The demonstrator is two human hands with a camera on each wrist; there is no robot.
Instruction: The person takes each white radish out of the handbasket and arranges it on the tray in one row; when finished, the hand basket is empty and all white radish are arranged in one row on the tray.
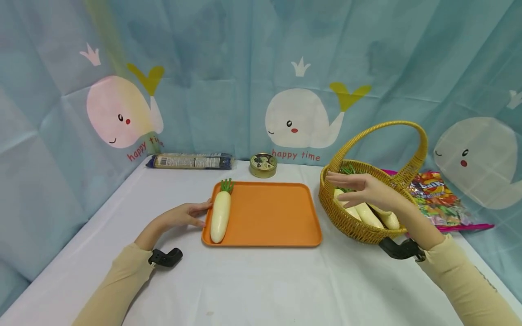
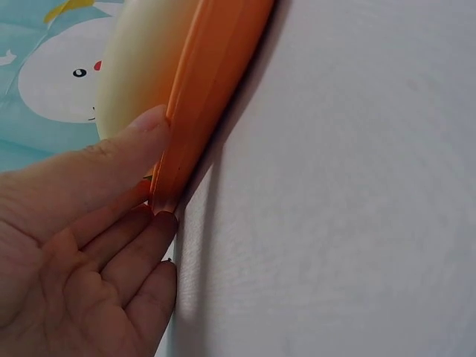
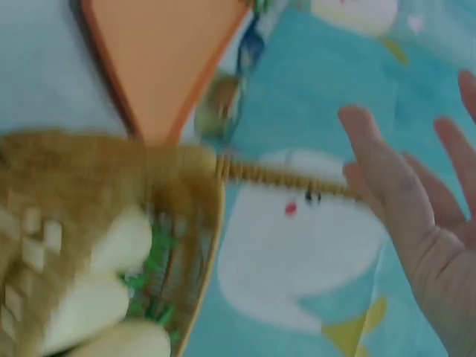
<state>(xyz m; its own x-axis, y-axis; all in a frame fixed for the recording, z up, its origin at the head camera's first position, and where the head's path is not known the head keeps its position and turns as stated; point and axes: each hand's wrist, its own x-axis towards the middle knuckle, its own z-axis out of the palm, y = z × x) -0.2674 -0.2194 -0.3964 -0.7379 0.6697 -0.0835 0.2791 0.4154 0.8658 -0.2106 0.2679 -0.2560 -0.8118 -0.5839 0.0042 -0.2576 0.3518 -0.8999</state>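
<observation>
An orange tray (image 1: 271, 213) lies on the white table with one white radish (image 1: 220, 216), green leaves pointing away, along its left side. At the tray's left edge is my left hand (image 1: 181, 217); in the left wrist view its thumb (image 2: 152, 126) and relaxed fingertips touch the outer rim. My right hand (image 1: 369, 190) hovers over a wicker basket (image 1: 346, 224), fingers extended and nothing in them. Several white radishes (image 1: 369, 216) with green tops lie inside the basket. The right wrist view is blurred, with the basket below and left of the hand.
Behind the tray stand a round tin (image 1: 263, 165) and a long wrapped packet (image 1: 189, 161). A colourful candy bag (image 1: 438, 199) lies right of the basket, whose tall handle (image 1: 391, 123) arches up. A blue whale-print curtain (image 1: 220, 104) closes off the back and sides.
</observation>
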